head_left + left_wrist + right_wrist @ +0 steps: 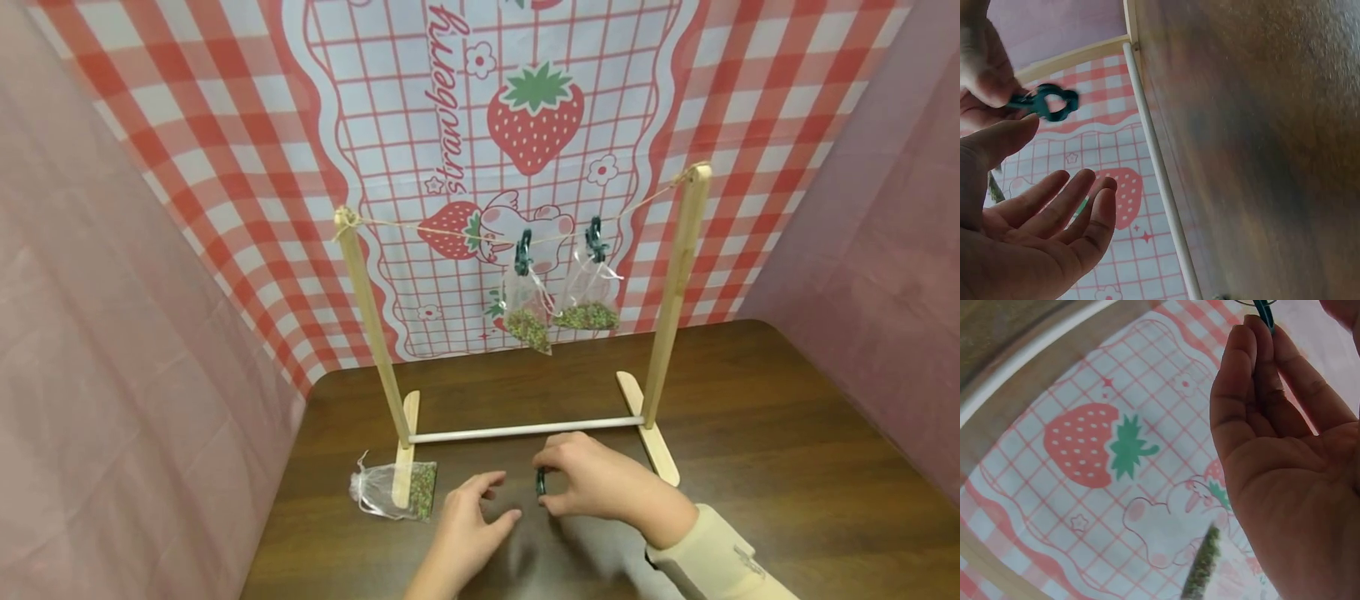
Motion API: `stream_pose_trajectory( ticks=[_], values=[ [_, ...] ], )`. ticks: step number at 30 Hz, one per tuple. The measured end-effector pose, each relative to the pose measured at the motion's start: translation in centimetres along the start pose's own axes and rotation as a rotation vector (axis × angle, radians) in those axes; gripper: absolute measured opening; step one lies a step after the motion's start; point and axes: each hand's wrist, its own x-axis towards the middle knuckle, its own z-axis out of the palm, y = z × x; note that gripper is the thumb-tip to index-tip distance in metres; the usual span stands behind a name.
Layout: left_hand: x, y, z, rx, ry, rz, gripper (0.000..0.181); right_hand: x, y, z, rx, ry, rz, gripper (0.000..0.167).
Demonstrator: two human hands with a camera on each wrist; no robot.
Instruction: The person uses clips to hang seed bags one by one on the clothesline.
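Between thumb and fingers my right hand [588,479] pinches a dark green clothespin [1054,102], held above the table in front of the rack's white crossbar. My left hand [468,525] is beside it, palm turned inward, fingers relaxed and holding nothing. A sheer drawstring bag [382,490] with green bits at its bottom lies left of my left hand, over the rack's left foot. Two similar bags hang from the string, the left bag [527,325] and the right bag [588,315], each under a dark green clothespin [523,252].
The wooden rack has a left post [371,325], a right post [677,300] and a white crossbar [525,432] low down. A thin string [420,227] sags between the post tops. Behind stands a strawberry-print cloth [375,100]. The brown table [787,467] extends to the right.
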Motion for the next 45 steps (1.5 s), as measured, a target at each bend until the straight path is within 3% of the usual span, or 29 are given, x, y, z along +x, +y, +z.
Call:
stream_pose_trajectory(
  ticks=[5, 9, 13, 17, 22, 31, 45],
  values=[
    [0.1, 0.1, 0.6, -0.071, -0.063, 0.010, 0.052, -0.1, -0.9, -1.0, 0.077, 0.044, -0.057, 0.025],
    [0.3, 0.5, 1.0, -0.133, -0.083, 0.053, 0.053, -0.3, -1.4, -1.4, 0.116, 0.078, -0.091, 0.025],
    [0.4, 1.0, 1.2, -0.168, -0.072, 0.105, 0.045, -0.5, -1.7, -1.3, 0.144, 0.116, -0.139, 0.026],
    [0.4, 1.1, 1.4, -0.177, -0.040, 0.119, 0.034, -0.7, -1.7, -1.1, 0.147, 0.153, -0.192, 0.028],
    [0.3, 1.0, 1.0, -0.123, -0.010, 0.122, 0.030, -1.3, -1.4, -1.1, 0.109, 0.132, -0.142, 0.029],
    [-0.1, 1.2, 0.7, 0.090, 0.038, 0.221, 0.035, -2.4, -1.2, 0.4, 0.037, 0.067, -0.015, 0.035],
    [-0.4, 1.1, 0.3, 0.152, 0.041, 0.261, 0.039, -3.2, -0.8, 1.6, -0.033, 0.165, -0.046, 0.034]
  ],
)
